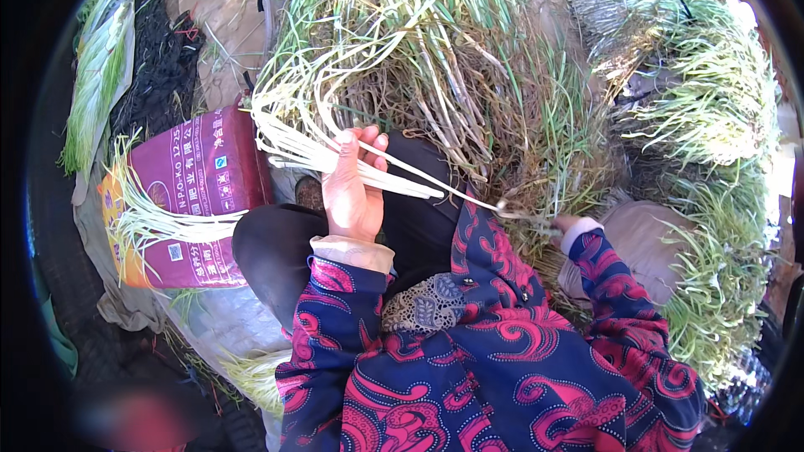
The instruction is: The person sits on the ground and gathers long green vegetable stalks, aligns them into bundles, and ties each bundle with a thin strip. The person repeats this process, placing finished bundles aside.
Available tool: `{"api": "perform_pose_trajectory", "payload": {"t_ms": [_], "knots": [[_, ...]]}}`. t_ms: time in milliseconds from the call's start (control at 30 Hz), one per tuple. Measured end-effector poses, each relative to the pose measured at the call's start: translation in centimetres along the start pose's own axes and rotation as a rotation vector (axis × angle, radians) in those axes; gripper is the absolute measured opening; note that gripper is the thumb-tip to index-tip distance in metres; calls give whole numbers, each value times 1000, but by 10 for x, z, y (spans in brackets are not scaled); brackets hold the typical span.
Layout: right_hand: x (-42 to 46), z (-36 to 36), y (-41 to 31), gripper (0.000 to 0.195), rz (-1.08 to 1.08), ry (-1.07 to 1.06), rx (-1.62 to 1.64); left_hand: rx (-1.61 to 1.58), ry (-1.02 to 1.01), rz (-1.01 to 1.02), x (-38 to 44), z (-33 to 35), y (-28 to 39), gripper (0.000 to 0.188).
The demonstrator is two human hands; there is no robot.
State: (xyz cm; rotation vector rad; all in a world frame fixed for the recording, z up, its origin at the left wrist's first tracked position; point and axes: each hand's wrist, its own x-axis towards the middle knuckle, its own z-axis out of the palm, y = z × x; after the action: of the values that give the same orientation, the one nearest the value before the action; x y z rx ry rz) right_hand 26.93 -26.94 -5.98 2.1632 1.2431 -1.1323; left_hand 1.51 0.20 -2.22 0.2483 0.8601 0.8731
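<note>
My left hand is closed around a bunch of pale, white-stemmed leafy vegetable stalks; their green-yellow tips arch up and away over a large heap. One stalk reaches out to the right, its brownish root end near my right hand. That hand is blurred, and stringy brown matter trails from it towards the stalk; whether it grips this matter is unclear. Beyond my knees lies the heap of unpeeled stalks, with brown outer leaves and roots. A smaller bunch of cleaned stalks rests on a purple printed sack to my left.
Tied green bundles are piled along the right, beside a grey-brown rounded cloth or sack. More green stalks lie at the far left next to black netting. Pale stalks lie on plastic sheeting at lower left.
</note>
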Motion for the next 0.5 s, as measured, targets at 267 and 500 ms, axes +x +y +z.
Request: {"api": "perform_pose_trajectory", "payload": {"t_ms": [267,500], "knots": [[16,-51,-116,24,-722,528,347,-123,-204,62,0,10,22,29],[-17,-80,-141,16,-475,366,828,225,-333,-9,-24,23,12,46]]}}
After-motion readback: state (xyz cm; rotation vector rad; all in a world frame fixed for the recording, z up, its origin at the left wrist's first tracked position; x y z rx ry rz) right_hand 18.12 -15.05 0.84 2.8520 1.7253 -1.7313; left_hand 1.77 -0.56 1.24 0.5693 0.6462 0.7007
